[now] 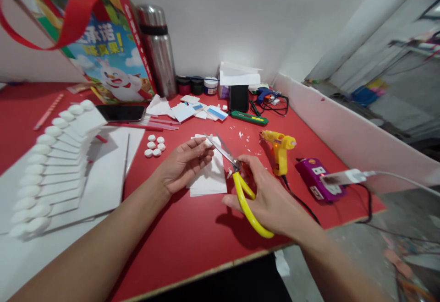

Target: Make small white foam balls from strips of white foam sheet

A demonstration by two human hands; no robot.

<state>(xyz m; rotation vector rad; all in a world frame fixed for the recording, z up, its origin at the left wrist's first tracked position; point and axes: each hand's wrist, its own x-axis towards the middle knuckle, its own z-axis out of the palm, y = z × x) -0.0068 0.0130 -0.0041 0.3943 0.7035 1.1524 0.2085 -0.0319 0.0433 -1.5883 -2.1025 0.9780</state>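
My left hand (187, 162) pinches a small white piece (208, 143) between thumb and fingertips, above a stack of white paper sheets (208, 180). In my right hand (268, 194) is a pair of scissors (245, 196) with yellow handles. Their blades are parted and point at the white piece, close to the left fingertips; whether they touch it I cannot tell. Several white round pieces (151, 145) lie left of my left hand. Farther left stands a white stepped, curved model (63, 162), with similar round pieces along its edge.
A yellow glue gun (280, 148) and a purple power socket (318, 180) with cables lie at the right. Behind are a green utility knife (249, 118), paper scraps (185, 112), a phone (120, 112), a steel thermos (160, 54) and a colourful bag (113, 59).
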